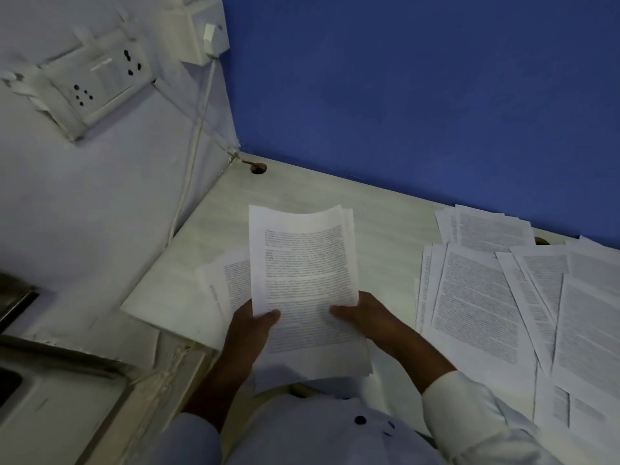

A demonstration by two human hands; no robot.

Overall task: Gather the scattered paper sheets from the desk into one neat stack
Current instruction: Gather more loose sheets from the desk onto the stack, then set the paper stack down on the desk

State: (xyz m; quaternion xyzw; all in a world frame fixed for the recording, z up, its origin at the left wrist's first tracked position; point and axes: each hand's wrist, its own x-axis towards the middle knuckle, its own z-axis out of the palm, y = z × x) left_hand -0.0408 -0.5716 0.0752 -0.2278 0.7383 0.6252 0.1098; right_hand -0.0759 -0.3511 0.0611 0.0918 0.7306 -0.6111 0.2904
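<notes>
Paper stack (302, 263) tight in both grips, left hand (250, 327) at its lower-left edge, right hand (365, 317) at lower-right

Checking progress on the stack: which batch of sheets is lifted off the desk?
The middle bundle, gripped near its lower end by the left hand and right hand. The sheets on the right lie flat, untouched.
</notes>
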